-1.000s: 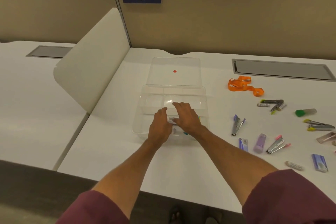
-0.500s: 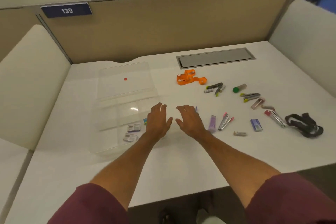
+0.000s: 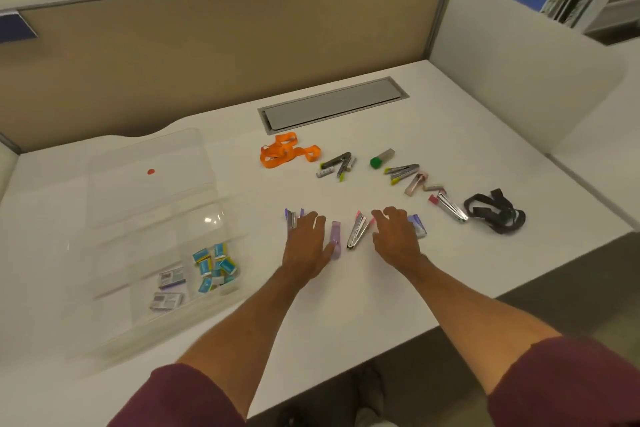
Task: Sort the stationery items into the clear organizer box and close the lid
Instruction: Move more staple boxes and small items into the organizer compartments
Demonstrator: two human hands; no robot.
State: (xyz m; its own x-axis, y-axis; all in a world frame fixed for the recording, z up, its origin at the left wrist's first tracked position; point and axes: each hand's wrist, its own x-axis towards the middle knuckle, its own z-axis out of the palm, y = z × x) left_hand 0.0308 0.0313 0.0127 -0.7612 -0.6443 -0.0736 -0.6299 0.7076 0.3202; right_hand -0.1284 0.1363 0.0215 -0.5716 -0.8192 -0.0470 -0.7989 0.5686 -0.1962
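Note:
The clear organizer box (image 3: pixel 104 322) sits at the left of the white desk with its lid (image 3: pixel 145 191) folded back behind it. Inside lie several small teal staple boxes (image 3: pixel 214 265) and two grey-purple packets (image 3: pixel 169 288). My left hand (image 3: pixel 306 243) hovers open over a purple stapler (image 3: pixel 291 218), beside a lilac stapler (image 3: pixel 335 236). My right hand (image 3: pixel 394 236) is open, fingers spread, between a pink-tipped metal stapler (image 3: pixel 356 234) and a small blue-purple box (image 3: pixel 417 225). Neither hand holds anything.
Farther back lie an orange lanyard (image 3: pixel 284 151), a green-capped glue stick (image 3: pixel 381 159), several more staplers (image 3: pixel 403 172) and staple strips. A black strap (image 3: pixel 495 211) lies at the right. A grey cable hatch (image 3: pixel 332 104) is set into the desk. Beige and white partitions enclose it.
My hands left the organizer box and moved right to the loose staplers. The view has swung right, so the box now sits at the left.

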